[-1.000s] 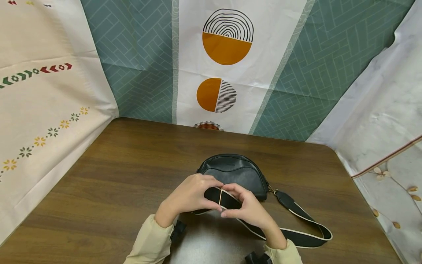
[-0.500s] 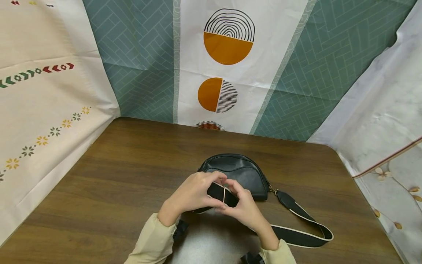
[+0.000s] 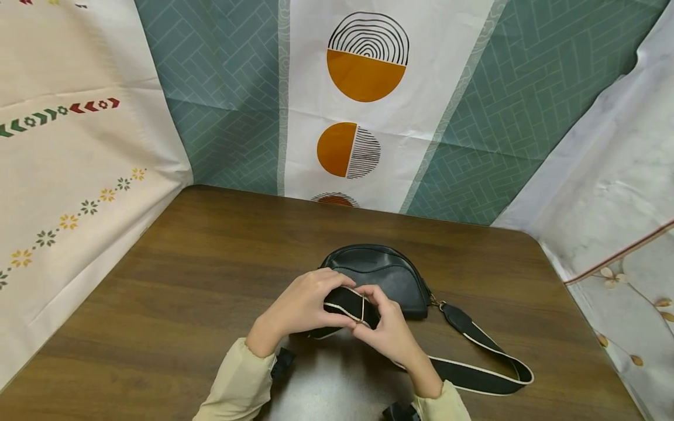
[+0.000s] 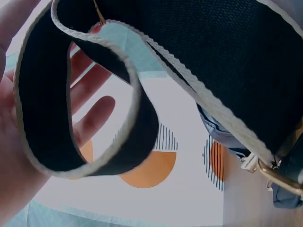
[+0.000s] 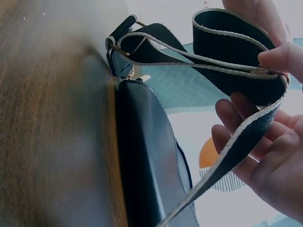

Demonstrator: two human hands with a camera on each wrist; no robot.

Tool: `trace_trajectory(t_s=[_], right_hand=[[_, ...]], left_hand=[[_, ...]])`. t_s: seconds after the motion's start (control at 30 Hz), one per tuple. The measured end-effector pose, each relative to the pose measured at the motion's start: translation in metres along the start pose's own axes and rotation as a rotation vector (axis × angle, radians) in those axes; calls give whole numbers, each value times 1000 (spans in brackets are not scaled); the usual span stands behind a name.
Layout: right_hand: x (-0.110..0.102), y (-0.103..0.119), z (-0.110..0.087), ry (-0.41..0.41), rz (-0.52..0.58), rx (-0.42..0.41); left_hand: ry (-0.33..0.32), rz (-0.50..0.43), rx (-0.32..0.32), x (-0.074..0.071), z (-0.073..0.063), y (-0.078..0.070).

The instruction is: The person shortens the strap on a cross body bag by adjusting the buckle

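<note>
Just in front of a black half-moon bag (image 3: 387,283), my two hands meet over its wide black strap (image 3: 344,301) with cream edging. Fingers and thumb of my left hand (image 3: 302,304) hold the strap on one side of a thin gold slider buckle (image 3: 362,309). On the buckle's other side, my right hand (image 3: 392,327) grips the strap edges between fingertips and thumb. A strap loop (image 4: 142,137) curls out beside the left palm in the left wrist view. The right wrist view shows a doubled length of strap (image 5: 232,42) near the fingertips.
The bag rests on a brown wooden table (image 3: 221,251). Its strap's far part (image 3: 484,374) bends across the tabletop at the right, joined to the bag by a gold clip (image 3: 436,303). Patterned cloths (image 3: 226,105) hang behind and at both sides.
My right hand has shifted left and slightly up, closer to the left hand. The buckle has moved a little right and tilted, while the strap bulges more at the left hand.
</note>
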State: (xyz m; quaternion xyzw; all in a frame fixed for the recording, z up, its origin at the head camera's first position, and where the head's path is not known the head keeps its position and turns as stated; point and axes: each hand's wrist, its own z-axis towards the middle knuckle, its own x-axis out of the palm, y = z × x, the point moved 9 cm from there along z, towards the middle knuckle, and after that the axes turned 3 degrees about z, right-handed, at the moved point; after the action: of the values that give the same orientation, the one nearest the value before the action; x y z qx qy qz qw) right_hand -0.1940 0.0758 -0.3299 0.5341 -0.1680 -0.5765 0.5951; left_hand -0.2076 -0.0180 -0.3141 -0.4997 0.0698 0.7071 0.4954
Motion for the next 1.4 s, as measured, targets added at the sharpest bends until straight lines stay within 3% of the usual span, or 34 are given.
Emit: trace_trajectory(t_s=[0.33,0.6,0.73,1.0,1.4], right_hand=[[-2,-7,-1,-4,39,81],[-3,-14,-1,-27,54,76],[-4,-19,-1,-44,70,96],[-3,-56,-6,-61,116,186],[-3,-68,-8,-113,269,297]], left_hand=[[8,9,-31,-1,-4,5],[13,22,-91,-3,-14,16],[-19,47,-77,-8,-18,17],[-75,35,-48,-14,-22,17],[-118,44,-48,-20,-27,16]])
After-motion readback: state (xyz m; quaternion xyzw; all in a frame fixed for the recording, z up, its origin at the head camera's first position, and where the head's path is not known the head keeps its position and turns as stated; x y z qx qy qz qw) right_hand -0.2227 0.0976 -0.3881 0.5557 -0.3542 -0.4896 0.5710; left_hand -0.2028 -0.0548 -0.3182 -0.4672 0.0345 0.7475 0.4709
